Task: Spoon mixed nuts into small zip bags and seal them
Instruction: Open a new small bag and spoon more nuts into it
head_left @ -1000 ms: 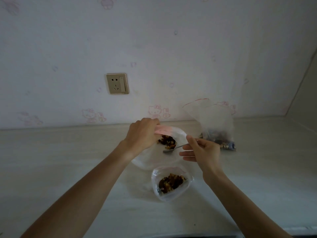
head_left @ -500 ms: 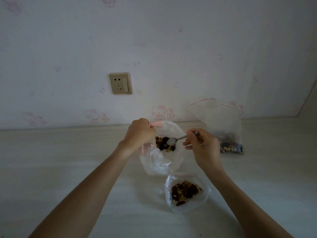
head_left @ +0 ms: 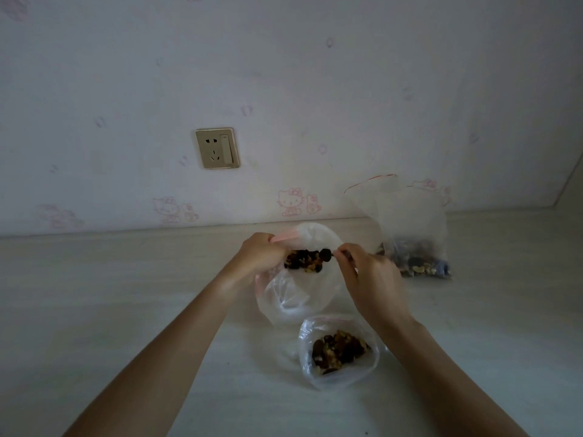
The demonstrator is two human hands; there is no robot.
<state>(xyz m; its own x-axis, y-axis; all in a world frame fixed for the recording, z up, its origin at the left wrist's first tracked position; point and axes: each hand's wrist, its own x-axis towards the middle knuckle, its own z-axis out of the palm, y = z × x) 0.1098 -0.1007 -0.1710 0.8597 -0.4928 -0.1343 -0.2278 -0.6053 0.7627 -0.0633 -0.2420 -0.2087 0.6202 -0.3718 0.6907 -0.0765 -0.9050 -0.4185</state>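
My left hand (head_left: 263,255) grips the pink-edged rim of a clear zip bag (head_left: 296,298), holding its mouth wide. Mixed nuts (head_left: 303,261) show inside it near the top. My right hand (head_left: 367,272) holds a spoon handle (head_left: 342,254), and the spoon's bowl, loaded with dark nuts (head_left: 326,255), sits at the bag's mouth. A second small bag (head_left: 339,351) lies open on the counter nearer me, nuts heaped inside. A taller supply bag (head_left: 407,234) with a red zip line stands at the back right, nuts at its bottom.
The pale wood-grain counter (head_left: 126,310) meets a white wall with faint pink cartoon prints. A gold wall socket (head_left: 217,148) sits above the counter. A side wall closes the far right corner.
The spoon in my right hand came back with a fresh load of nuts to the bag's mouth. My left hand kept its hold on the rim. The view shifted slightly.
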